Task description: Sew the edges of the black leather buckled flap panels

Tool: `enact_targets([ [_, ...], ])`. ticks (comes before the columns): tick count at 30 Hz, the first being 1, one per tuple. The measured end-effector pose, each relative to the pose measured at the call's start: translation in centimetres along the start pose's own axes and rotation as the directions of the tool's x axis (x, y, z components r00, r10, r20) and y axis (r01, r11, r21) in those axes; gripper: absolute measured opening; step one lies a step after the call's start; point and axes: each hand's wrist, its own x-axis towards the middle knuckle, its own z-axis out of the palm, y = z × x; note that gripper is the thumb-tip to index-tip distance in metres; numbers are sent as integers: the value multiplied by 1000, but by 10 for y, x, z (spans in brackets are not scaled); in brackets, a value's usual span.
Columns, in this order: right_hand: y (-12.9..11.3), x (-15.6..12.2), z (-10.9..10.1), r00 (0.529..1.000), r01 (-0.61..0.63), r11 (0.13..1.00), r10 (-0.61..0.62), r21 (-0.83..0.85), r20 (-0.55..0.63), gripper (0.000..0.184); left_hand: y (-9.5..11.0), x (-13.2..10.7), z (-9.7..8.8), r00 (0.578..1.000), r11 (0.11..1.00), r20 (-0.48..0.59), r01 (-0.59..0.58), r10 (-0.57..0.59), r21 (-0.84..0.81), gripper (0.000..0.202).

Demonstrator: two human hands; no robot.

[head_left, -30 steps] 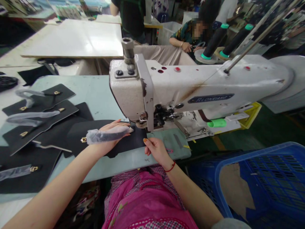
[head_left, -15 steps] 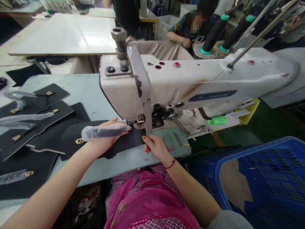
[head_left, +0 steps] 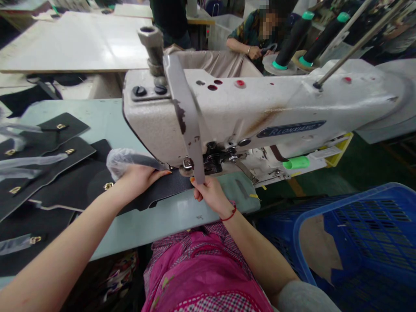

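A black leather-like bag panel [head_left: 170, 187] lies under the needle area of a white sewing machine [head_left: 260, 99]. My left hand [head_left: 138, 180] rests flat on it, fingers stretched toward the needle area. Behind that hand is the panel's handle [head_left: 118, 159], wrapped in clear plastic. One gold buckle [head_left: 108, 186] shows by my left forearm. My right hand [head_left: 209, 193] is closed at the panel's right end, its thumb on the edge. A grey lever [head_left: 191, 143] hangs down in front of the needle area and partly covers those fingertips.
Several black panels with wrapped handles [head_left: 48, 160] lie overlapping at left. A blue plastic basket [head_left: 300, 229] with a brown piece inside stands at right. Thread cones [head_left: 294, 41] rise behind the machine. A co-worker [head_left: 251, 37] sits beyond it, near a white table [head_left: 78, 41].
My left hand has slid left and now lies in front of the wrapped handle, which has swung back toward the machine. The panel is turned slightly. My right hand stays at its end.
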Motion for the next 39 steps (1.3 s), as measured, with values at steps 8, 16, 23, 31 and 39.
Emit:
enact_targets([
  [8, -6, 4, 2, 998, 44, 992, -48, -121, -35, 59, -12, 10, 7, 988, 996, 122, 92, -90, -13, 58],
  [16, -15, 2, 7, 992, 29, 985, -50, -172, -114, 58, 35, -29, -8, 973, 966, -26, 230, -229, 114, 38],
  [23, -15, 0, 9, 990, 51, 987, -69, -152, -121, 50, 113, -82, 78, 820, -48, 372, 392, -435, -919, 36],
  [31, -9, 1, 10, 987, 70, 989, -88, -128, -137, 53, 115, -27, 89, 778, -295, 327, 190, -537, -936, 38],
  [39, 0, -9, 15, 983, -114, 923, 158, 367, -94, 42, 108, -26, 84, 747, -403, 450, 265, -488, -876, 43],
])
